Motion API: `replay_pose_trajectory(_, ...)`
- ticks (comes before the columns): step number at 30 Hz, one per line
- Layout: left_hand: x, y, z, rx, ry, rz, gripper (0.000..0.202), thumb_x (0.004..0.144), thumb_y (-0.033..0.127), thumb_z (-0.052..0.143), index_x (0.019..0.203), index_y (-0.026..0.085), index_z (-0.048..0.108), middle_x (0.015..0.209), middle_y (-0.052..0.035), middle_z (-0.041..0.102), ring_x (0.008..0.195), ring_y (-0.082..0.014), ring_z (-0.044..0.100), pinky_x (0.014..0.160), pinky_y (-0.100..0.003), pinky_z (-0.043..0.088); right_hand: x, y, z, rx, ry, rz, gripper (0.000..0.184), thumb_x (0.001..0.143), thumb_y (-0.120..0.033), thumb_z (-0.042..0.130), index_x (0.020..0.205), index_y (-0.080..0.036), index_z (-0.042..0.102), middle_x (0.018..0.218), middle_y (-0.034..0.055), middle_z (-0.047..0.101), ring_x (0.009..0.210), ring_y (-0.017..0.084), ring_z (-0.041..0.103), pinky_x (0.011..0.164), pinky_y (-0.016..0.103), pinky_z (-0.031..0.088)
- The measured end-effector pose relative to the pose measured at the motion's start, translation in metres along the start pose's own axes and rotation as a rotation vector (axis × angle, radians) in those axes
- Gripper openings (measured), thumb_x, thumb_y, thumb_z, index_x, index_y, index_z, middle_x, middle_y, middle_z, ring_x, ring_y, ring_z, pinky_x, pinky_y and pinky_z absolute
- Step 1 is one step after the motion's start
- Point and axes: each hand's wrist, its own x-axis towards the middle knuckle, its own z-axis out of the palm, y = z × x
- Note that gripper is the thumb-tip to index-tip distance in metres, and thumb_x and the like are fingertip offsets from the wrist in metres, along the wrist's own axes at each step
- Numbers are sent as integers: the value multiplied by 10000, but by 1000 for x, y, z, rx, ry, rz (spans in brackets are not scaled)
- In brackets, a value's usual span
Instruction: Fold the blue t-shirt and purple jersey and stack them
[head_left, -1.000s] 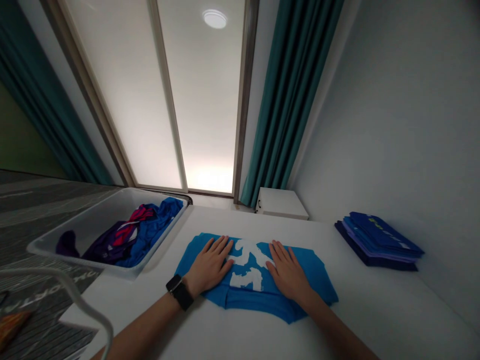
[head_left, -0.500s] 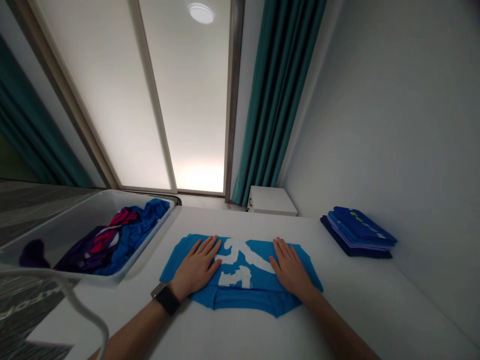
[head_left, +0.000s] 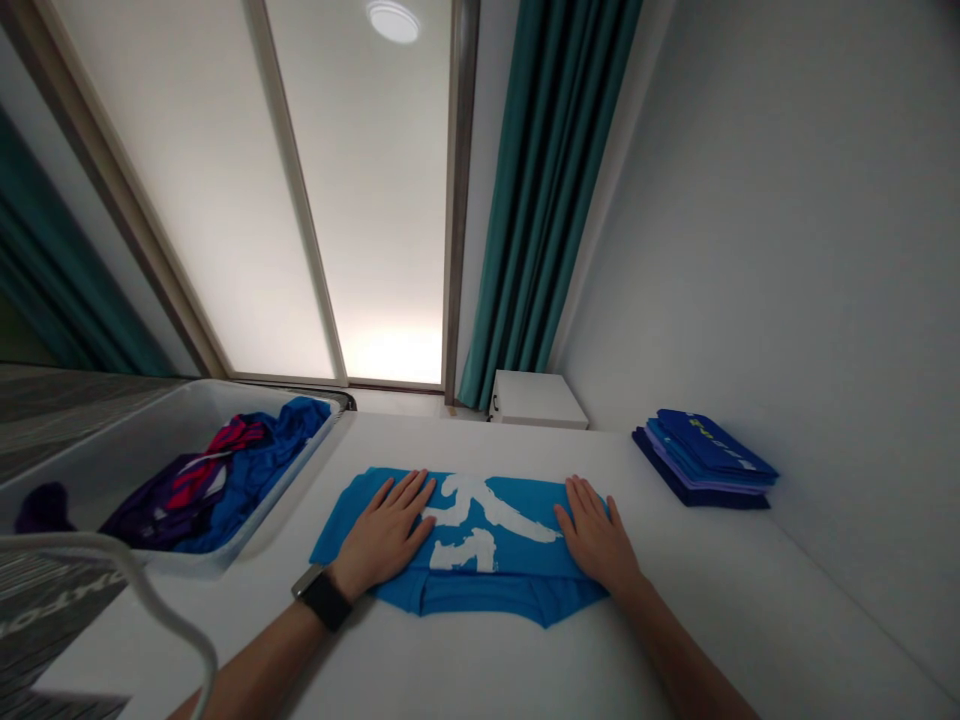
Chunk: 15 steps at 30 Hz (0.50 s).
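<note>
From the head camera, here's the picture: a blue T-shirt point(head_left: 517, 505) lies folded flat in the middle of the white desk point(head_left: 757, 610), its white print point(head_left: 465, 553) facing up, and both bare hands are right on it. The left hand point(head_left: 382, 535) is planted on the left half, just beside the print, with a black watch point(head_left: 322, 598) on that wrist. The right hand point(head_left: 596, 535) presses on the right half, close to the shirt's right edge. On both hands the fingers point(head_left: 409, 492) are spread wide and lying flat, pressing down, with no pinch anywhere. The shirt's lower edge shows a folded band below the print, and it runs to a shallow point near the camera.

To the left, at the desk's far corner, sits a white plastic bin point(head_left: 285, 487) holding a loose tangle: a blue garment point(head_left: 262, 480), a purple one point(head_left: 150, 510) and a flash of pink-red point(head_left: 217, 450). Over to the right, against the wall point(head_left: 810, 250), a neat stack of folded shirts point(head_left: 701, 460) in blue and purple is well apart from the hands. Beyond the desk stands a small white cabinet point(head_left: 536, 398) beside a teal curtain point(head_left: 525, 220), and a white cable point(head_left: 127, 580) curves across the lower left.
</note>
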Motion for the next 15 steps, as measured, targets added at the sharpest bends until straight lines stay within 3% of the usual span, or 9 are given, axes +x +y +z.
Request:
replay_pose_trajectory(10, 6, -2, 2, 12, 0, -18, 566, 1000, 504, 273, 1485, 225, 353, 1535, -70, 356, 1412, -243, 326, 1159, -452, 219, 12, -2, 1, -10, -14, -7, 656, 975, -466, 140, 1522, -112, 224, 1581, 68, 223, 1462, 214, 156, 1180, 496, 83)
replay_pose_trajectory(15, -4, -17, 0, 72, 29, -52, 557, 998, 501, 282, 1471, 226, 381, 1522, -60, 383, 1406, -226, 338, 1177, -439, 181, 14, 17, 8, -29, 28, 49, 628, 970, -438, 170, 1522, -148, 237, 1581, 54, 231, 1458, 220, 175, 1180, 510, 77)
